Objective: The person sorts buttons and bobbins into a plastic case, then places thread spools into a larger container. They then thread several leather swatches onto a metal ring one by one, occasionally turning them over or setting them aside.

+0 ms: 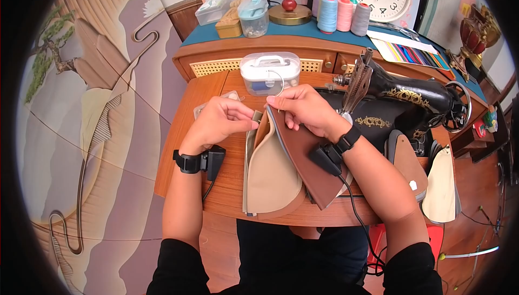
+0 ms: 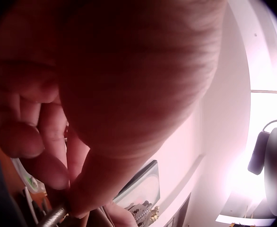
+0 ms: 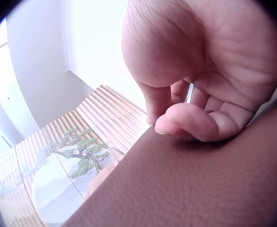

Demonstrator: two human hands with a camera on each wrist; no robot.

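Layered leather panels hang over the table's front edge, a beige leather panel [image 1: 275, 176] on the left and a brown leather panel [image 1: 309, 157] on the right. My left hand [image 1: 219, 123] pinches the upper left edge of the beige side between thumb and fingertips, beside a small grey-olive tab [image 1: 257, 115]. At that pinch, a silvery ridged piece [image 2: 53, 215] shows in the left wrist view. With thumb and index finger my right hand [image 1: 307, 110] pinches the top corner of the brown panel; its other fingers curl against the leather [image 3: 176, 182].
A black sewing machine [image 1: 403, 92] stands to the right, with more cut leather pieces [image 1: 406, 168] near it. Behind my hands are a clear lidded box [image 1: 269, 69] and a low clear case [image 1: 230, 96]. Thread spools [image 1: 344, 14] line the back shelf.
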